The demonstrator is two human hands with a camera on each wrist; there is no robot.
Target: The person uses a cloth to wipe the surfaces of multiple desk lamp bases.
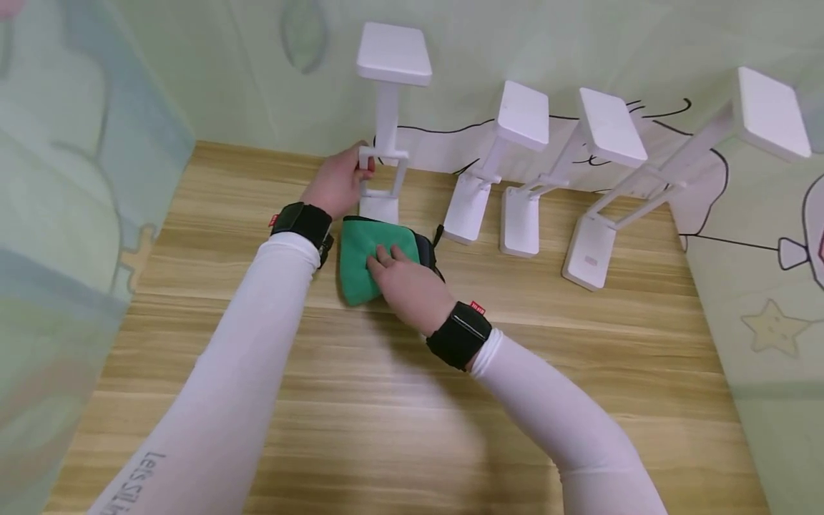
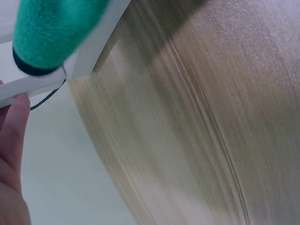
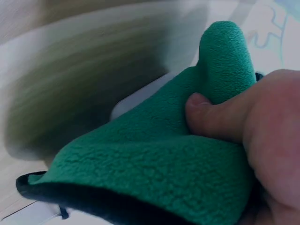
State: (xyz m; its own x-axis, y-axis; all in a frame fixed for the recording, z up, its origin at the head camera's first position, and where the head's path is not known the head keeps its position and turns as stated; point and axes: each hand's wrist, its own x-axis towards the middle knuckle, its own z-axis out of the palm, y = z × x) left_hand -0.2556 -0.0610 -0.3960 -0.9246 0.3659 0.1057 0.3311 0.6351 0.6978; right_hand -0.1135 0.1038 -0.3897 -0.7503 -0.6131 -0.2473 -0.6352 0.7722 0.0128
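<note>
Four white desk lamps stand in a row along the wall, the leftmost lamp [image 1: 386,118] at the far left. My left hand [image 1: 337,180] grips the frame of this lamp's arm from the left. In the left wrist view a finger [image 2: 15,126] lies against the white bar. My right hand [image 1: 415,290] holds a green fleecy cloth [image 1: 360,257] with a black edging over the front of the lamp's base [image 1: 380,209]. In the right wrist view the thumb [image 3: 215,117] presses into the bunched cloth, while the fingers behind are mostly hidden.
To the right stand the second lamp [image 1: 468,204], the third lamp [image 1: 520,222] and the fourth lamp [image 1: 589,250], their heads raised on tilted arms. The wooden tabletop [image 1: 360,415] meets a cartoon-printed wall [image 1: 219,79] at the back and both sides.
</note>
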